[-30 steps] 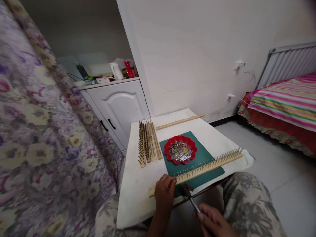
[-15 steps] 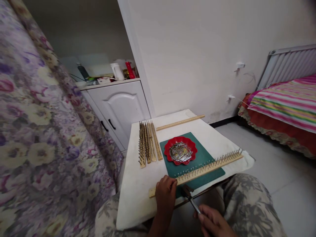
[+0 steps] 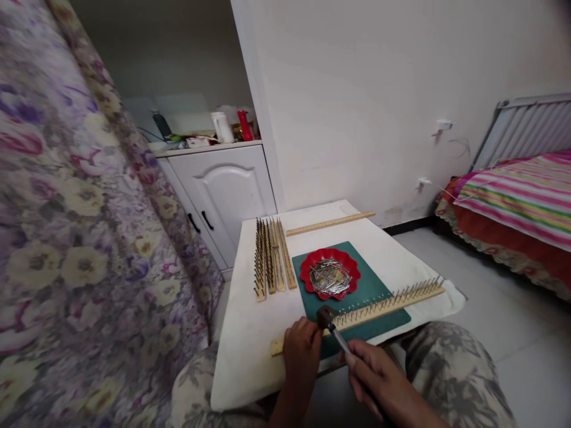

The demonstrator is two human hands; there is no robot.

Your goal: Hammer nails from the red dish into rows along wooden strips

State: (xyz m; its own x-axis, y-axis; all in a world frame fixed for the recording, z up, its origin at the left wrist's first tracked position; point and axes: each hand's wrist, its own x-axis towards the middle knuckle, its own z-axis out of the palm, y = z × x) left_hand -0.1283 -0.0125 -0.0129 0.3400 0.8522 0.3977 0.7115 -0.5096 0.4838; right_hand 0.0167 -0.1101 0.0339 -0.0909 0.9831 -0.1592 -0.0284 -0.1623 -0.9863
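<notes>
My right hand (image 3: pixel 368 371) grips the handle of a hammer (image 3: pixel 339 340), its dark head raised over the wooden strip, close beside my left fingers. My left hand (image 3: pixel 303 342) rests on the strip near its left end, fingers pinched together; what they hold is hidden. The wooden strip (image 3: pixel 383 308) lies slantwise across the front of the table, partly on a green mat (image 3: pixel 372 275), with a long row of nails standing up from its middle to its right end. A red scalloped bowl (image 3: pixel 307 261) full of loose nails (image 3: pixel 330 276) sits on the mat.
Several wooden strips (image 3: pixel 276 261), some bristling with nails, lie side by side at the table's left. Another strip (image 3: pixel 330 223) lies along the back of the white-covered table (image 3: pixel 250 333). A floral curtain (image 3: pixel 89 238) hangs left; a bed (image 3: pixel 513 208) stands right.
The hammer has risen from below the strip's front edge to above it, beside my left fingers. My right hand has moved up and slightly left. The view has shifted slightly.
</notes>
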